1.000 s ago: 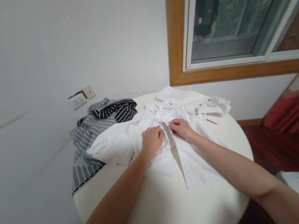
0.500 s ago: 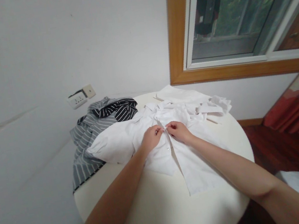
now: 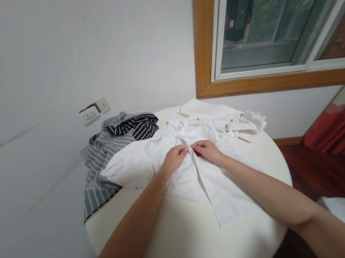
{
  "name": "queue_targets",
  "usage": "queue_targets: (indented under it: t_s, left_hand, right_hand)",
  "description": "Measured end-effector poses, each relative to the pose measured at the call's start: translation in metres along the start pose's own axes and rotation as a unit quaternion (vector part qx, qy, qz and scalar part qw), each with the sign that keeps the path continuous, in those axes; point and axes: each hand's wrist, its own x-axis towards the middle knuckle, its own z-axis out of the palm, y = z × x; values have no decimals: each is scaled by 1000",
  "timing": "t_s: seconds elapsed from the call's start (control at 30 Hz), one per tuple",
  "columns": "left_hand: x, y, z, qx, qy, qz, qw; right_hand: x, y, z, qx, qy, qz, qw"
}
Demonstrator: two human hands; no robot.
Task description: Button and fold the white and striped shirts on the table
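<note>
A white button-up shirt (image 3: pixel 232 198) lies spread on a round cream table (image 3: pixel 180 241), collar toward the wall and hem toward me. My left hand (image 3: pixel 176 156) pinches one front edge of the shirt near its middle. Opposite it, my right hand (image 3: pixel 207 150) pinches the other front edge, the fingertips of both hands almost touching. Below them the two fronts part in a narrow gap, and a small button (image 3: pixel 194 171) shows on the left front. Whatever lies right between the fingertips is too small to make out.
A grey and black striped garment (image 3: pixel 100 171) is heaped at the table's left, partly under the shirt's sleeve. White cloth (image 3: pixel 208 108) lies behind the shirt. A wall socket (image 3: pixel 89 115), a wood-framed window (image 3: pixel 199 55) and a red curtain (image 3: pixel 339 128) surround the table.
Both hands stay at the same spot on the shirt's front. Only the fingers shift slightly, the right hand's fingertips turning a little inward.
</note>
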Motion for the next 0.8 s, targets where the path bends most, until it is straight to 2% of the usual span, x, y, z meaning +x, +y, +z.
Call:
queue_targets:
  t_s: [0.1, 0.2, 0.5, 0.63, 0.8]
  left_hand:
    - [0, 0, 0, 5, -1, 1, 1000]
    - [-1, 0, 0, 12, -2, 10, 1000]
    - [-3, 2, -1, 38, -4, 8, 999]
    - [-2, 3, 0, 65, 4, 9, 998]
    - [-2, 5, 2, 112, 4, 12, 994]
  right_hand:
    - [2, 2, -1, 53, -17, 12, 998]
    - [1, 1, 0, 51, -7, 9, 999]
    - [-2, 2, 6, -79, 45, -44, 995]
    - [-6, 0, 12, -163, 83, -102, 978]
    - [-14, -8, 18, -245, 85, -134, 956]
